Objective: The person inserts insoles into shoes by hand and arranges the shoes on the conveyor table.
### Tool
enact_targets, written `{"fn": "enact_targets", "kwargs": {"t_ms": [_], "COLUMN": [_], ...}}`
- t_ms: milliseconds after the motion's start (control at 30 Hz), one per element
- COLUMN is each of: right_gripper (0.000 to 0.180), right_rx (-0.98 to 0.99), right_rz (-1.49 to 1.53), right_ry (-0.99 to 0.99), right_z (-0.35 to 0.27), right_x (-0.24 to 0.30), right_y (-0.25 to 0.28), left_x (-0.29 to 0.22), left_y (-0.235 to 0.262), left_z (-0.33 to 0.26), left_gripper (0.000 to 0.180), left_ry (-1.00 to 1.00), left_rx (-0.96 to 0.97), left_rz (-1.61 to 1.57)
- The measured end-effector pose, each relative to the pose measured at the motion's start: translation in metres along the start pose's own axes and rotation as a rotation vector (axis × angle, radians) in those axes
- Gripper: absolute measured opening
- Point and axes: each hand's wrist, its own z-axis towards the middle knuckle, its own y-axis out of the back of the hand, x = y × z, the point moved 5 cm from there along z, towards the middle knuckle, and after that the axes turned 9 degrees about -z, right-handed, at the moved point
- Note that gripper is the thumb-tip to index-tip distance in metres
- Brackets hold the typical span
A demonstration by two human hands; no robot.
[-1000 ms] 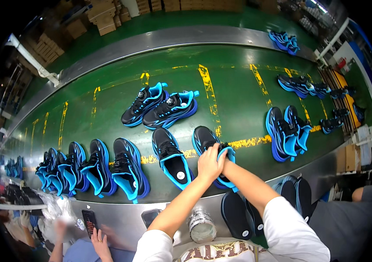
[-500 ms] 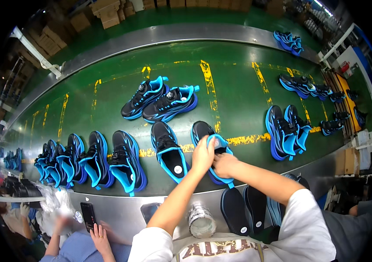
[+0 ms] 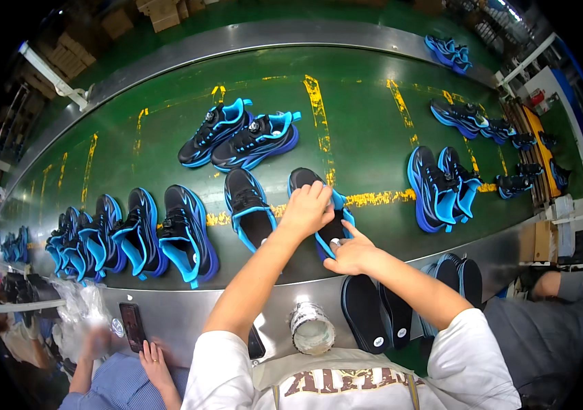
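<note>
A black and blue sneaker [image 3: 302, 179] lies toe away from me on the green conveyor belt. My left hand [image 3: 310, 210] is closed over its tongue and lacing, with the fingers curled and their tips partly hidden. At the heel opening, my right hand [image 3: 354, 254] grips the blue collar, its index finger along the side and its thumb near the heel. Part of the dark inside shows between the hands. Just left of it stands a similar sneaker [image 3: 243, 188], untouched, its heel partly behind my left forearm.
Several matching sneakers [image 3: 185, 219] line the near left of the belt. One pair [image 3: 257, 142] lies farther back, another [image 3: 435, 191] to the right. On the metal ledge are black insoles [image 3: 363, 311], a jar [image 3: 312, 331] and a phone [image 3: 133, 324]. A co-worker's hand [image 3: 156, 365] is near the phone.
My left hand has shifted from the sneaker's collar onto its tongue and lacing. My right hand has drawn back from inside the opening to the heel collar. The whole view has shifted slightly.
</note>
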Motion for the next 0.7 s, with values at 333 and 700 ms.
{"fn": "enact_targets", "kwargs": {"t_ms": [333,700], "right_gripper": [0.015,0.027], "right_rx": [-1.073,-1.112], "right_rz": [0.436,0.734], "right_ry": [-0.238,-0.220], "right_z": [-0.062,-0.075], "right_x": [-0.003,0.010], "right_y": [-0.041,-0.083], "left_x": [0.007,-0.037], "left_y": [0.007,0.043], "left_z": [-0.013,-0.039], "left_gripper": [0.039,0.011], "left_ry": [0.058,0.082], "left_rx": [-0.014,-0.264], "left_rz": [-0.153,-0.166]}}
